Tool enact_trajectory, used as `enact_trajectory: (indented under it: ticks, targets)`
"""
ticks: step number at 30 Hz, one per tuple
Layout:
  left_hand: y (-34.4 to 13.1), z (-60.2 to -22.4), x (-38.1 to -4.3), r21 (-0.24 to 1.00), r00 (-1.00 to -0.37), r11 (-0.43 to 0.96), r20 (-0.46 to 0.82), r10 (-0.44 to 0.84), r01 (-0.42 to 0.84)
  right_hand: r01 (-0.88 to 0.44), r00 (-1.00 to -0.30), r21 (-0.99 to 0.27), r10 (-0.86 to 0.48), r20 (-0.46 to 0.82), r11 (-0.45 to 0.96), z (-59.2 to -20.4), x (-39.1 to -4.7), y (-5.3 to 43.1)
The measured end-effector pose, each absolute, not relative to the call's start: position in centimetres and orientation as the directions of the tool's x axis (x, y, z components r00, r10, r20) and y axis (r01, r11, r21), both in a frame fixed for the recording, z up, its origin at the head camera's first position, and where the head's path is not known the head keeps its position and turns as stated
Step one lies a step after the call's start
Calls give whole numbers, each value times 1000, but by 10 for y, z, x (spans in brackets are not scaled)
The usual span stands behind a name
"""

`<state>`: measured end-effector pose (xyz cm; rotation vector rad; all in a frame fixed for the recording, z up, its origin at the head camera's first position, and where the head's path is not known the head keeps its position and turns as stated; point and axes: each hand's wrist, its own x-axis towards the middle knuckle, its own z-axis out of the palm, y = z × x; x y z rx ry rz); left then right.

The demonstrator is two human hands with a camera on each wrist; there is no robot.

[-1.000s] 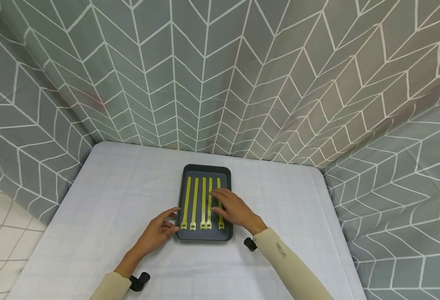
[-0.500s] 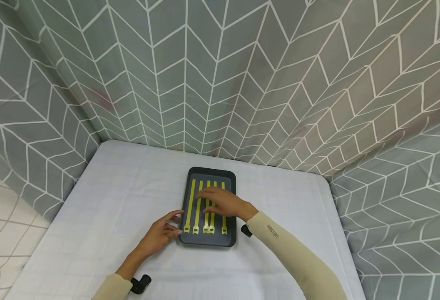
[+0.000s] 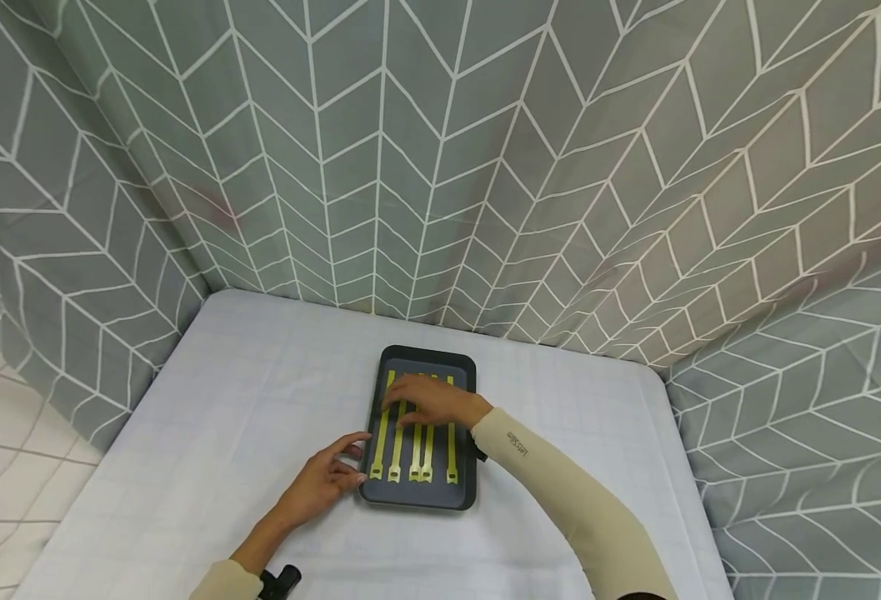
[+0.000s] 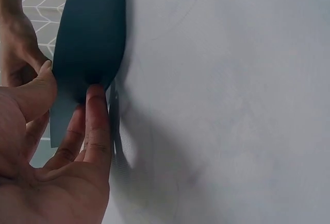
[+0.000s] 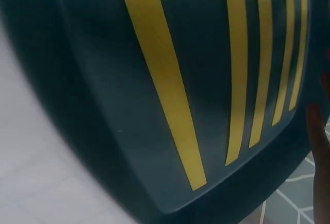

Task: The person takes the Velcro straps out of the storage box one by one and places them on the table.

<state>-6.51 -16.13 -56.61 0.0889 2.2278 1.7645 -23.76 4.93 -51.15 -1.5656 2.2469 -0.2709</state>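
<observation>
Several yellow slotted cable straps (image 3: pixel 451 454) lie lengthwise in a dark rectangular tray (image 3: pixel 427 497). My left hand (image 3: pixel 322 483) is at the tray's left side; in the left wrist view, its fingertips (image 4: pixel 96 98) touch the outer wall and the thumb reaches the rim. Over the tray, my right hand (image 3: pixel 428 400) hovers with loosely bent fingers, its fingertips above the leftmost straps. It hides parts of the straps in the head view. The right wrist view shows plain strap ends flat in the tray, with part of a finger (image 5: pixel 318 152) at the right edge.
The tray sits on a table with a white cloth (image 3: pixel 282 375). Grey curtains (image 3: pixel 440 167) with white chevron lines stand behind and on both sides. A tiled floor (image 3: pixel 20 450) shows at the left.
My right hand has swept left across the tray, from the right-hand straps to the leftmost ones. The left hand has stayed at the tray's side, and the straps keep their places.
</observation>
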Motion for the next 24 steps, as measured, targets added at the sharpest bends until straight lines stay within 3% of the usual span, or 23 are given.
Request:
enact_trajectory:
  ticks: [8,24]
  targets:
    - [-160,-566,-65,966,-953,211,-198,231,-149,-874,-246,-400,-961,-128,277,-535,-246,38]
    - [-158,-564,-65,960,-955,236,-203,216,-151,-896,-266,-320,-950,-166,307,-543,-242,30]
